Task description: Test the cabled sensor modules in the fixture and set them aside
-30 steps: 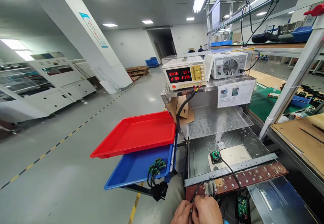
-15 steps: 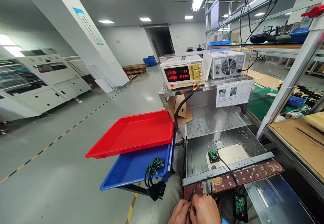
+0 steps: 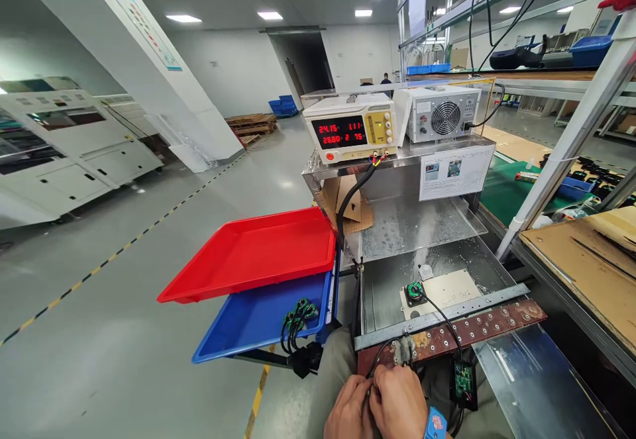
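Observation:
My left hand [image 3: 348, 412] and my right hand [image 3: 397, 402] are pressed together at the bottom edge, fingers curled around a black cable [image 3: 380, 359] that runs up to a connector on the rusty perforated bar [image 3: 477, 330]. What sits between my fingers is hidden. A second black lead goes from a small green circuit board [image 3: 463, 379], hanging below the bar, to a round green part [image 3: 413, 291] on a pale plate [image 3: 447, 290] in the wet metal tank. My right wrist wears a blue band [image 3: 434, 424].
A red tray [image 3: 253, 253] sits over a blue tray [image 3: 258, 320] holding several green parts with black leads [image 3: 297, 316]. A power supply with red digits [image 3: 348, 128] and a fan unit [image 3: 442, 118] stand on the steel shelf. Workbench frames rise on the right; open floor lies left.
The view has shifted so everything sits a little lower and further left. My hands stay clasped on the cable near the bar, now showing more of the wrist band.

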`<state>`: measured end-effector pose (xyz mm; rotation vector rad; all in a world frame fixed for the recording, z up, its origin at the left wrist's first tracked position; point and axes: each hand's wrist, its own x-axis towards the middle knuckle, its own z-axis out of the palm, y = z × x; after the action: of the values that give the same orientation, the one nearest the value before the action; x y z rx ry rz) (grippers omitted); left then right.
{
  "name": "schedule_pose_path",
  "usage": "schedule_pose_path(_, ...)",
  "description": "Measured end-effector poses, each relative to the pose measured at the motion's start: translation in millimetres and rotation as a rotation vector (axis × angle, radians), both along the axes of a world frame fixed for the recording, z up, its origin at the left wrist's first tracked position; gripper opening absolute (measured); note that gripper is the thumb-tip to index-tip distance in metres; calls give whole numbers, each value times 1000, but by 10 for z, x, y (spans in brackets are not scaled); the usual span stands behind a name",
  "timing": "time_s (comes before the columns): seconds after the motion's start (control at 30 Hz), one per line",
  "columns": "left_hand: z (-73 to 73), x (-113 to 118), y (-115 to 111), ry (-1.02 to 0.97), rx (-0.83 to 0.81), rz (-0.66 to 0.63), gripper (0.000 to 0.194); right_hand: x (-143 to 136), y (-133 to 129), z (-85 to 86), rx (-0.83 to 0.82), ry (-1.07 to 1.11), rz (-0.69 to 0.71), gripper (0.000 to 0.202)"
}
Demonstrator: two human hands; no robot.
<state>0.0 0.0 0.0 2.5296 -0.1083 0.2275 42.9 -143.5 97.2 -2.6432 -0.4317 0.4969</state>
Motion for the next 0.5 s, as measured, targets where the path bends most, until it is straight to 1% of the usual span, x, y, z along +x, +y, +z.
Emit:
schedule_pose_path(0.2,49,5,53,4,21,-60,34,-13,-18,-65,19,-6,2,23)
schedule_pose_path(0.37,62,6,40,-14,16,-20,35,6,-24,-4,26,14,6,24)
schedule_pose_path(0.43,44,17,66,-13,1,-43,33,6,-30,15,27,23,6,24)
schedule_pose_path(0.5,13,26,89,-3,-19,-92,31,3,-33,12,37,24,4,24)
